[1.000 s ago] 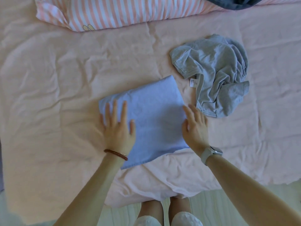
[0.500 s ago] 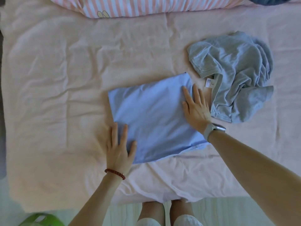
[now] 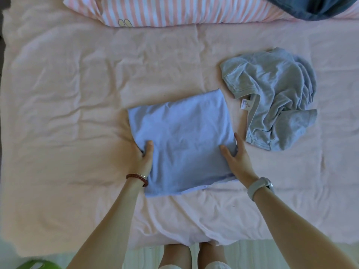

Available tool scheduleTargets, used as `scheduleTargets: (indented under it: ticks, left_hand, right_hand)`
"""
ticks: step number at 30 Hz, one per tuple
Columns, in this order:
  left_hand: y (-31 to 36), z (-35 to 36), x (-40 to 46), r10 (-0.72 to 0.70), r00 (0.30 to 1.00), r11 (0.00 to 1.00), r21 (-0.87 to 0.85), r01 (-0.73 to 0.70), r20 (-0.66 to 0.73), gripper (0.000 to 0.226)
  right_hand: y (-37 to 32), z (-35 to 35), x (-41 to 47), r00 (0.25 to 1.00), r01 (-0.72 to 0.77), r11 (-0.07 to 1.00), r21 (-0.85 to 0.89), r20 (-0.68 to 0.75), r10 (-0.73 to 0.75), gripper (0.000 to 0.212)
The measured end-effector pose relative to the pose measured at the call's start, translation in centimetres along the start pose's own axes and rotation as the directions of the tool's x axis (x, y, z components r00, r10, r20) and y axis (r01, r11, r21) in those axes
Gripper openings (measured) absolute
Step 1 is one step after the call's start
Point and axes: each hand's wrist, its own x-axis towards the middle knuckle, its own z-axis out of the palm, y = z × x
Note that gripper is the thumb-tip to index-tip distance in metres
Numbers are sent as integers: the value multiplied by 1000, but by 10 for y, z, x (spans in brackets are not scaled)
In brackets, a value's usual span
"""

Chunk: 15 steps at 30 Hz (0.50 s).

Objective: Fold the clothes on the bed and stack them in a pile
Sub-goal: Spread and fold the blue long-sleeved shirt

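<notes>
Clothes: 1 folded blue garment (image 3: 180, 140) — left hand (image 3: 142, 160), right hand (image 3: 238, 162) grasping it; 1 crumpled grey shirt (image 3: 275, 98).

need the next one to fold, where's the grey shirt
In the head view the grey shirt lies crumpled on the bed's right side, just right of the folded blue garment.

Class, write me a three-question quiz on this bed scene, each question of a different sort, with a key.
1. True or false: the grey shirt is folded.
2. Which grips the blue shirt? A) left hand only B) right hand only C) both
3. Fill in: the striped pillow lies at the ___ edge of the bed.

Key: 1 false, crumpled; 2 C; 3 far.
</notes>
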Motion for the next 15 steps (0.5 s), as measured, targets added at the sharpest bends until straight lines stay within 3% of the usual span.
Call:
scheduleTargets:
  ticks: [3, 6, 11, 15]
  left_hand:
    - [11, 8, -5, -18, 999, 1000, -10, 17, -48, 45]
    - [26, 0, -16, 69, 995, 994, -78, -74, -69, 44]
    - [58, -57, -15, 253, 959, 953, -140, -269, -126, 40]
    - [74, -116, 18, 266, 946, 953, -96, -287, -187, 38]
  right_hand:
    - [-8, 7, -9, 994, 82, 996, 23, -76, -80, 49]
    - [-20, 13, -27, 971, 170, 985, 7, -174, -166, 43]
    - [-63, 37, -54, 933, 323, 944, 72, -190, -305, 38]
    - [-111, 72, -54, 915, 390, 910, 143, -172, -365, 38]
